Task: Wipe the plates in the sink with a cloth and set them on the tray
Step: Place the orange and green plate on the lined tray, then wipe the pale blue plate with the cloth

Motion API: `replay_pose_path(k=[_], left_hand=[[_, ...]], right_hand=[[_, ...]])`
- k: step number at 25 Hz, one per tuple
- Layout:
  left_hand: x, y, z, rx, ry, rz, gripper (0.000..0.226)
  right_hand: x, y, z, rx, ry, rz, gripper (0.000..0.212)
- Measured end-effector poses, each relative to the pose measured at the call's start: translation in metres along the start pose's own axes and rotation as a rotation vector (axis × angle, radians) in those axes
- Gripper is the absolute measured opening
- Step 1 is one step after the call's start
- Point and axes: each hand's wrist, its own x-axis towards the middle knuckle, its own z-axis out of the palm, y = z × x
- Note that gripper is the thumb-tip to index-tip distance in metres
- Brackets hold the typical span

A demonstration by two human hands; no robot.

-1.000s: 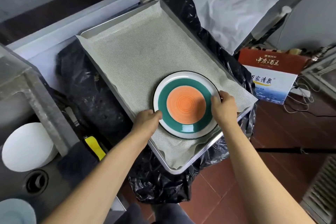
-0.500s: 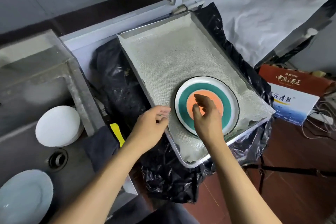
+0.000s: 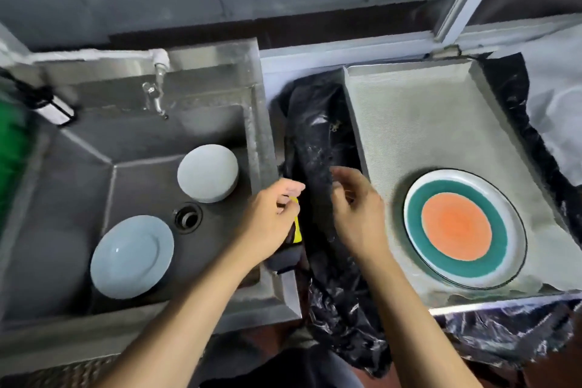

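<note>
An orange and teal plate (image 3: 464, 230) lies on the lined metal tray (image 3: 409, 123) at the right. In the steel sink (image 3: 132, 148) at the left sit a pale blue plate (image 3: 132, 257), face up, and a white plate (image 3: 208, 178), face down near the drain. A dark cloth (image 3: 283, 257) with a yellow strip hangs on the sink's right rim. My left hand (image 3: 271, 220) hovers over this cloth with loosely curled fingers near the yellow strip. My right hand (image 3: 356, 211) is beside it over black plastic, fingers relaxed, holding nothing.
Black plastic sheeting (image 3: 318, 142) fills the gap between sink and tray and hangs down under the tray. A tap (image 3: 156, 98) stands at the sink's back wall. The drain (image 3: 188, 217) lies between the two sink plates.
Both hands have let go of the orange and teal plate and moved left off the tray. My view has swung left, bringing the sink into full sight.
</note>
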Motion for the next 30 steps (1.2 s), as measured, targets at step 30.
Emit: replay_pose_path(k=[30], left_hand=[[-0.105,-0.352,-0.312,0.012,0.397,-0.465,0.026]], right_hand=[[-0.115,-0.063,0.407,-0.21,-0.462,0.181,0.024]])
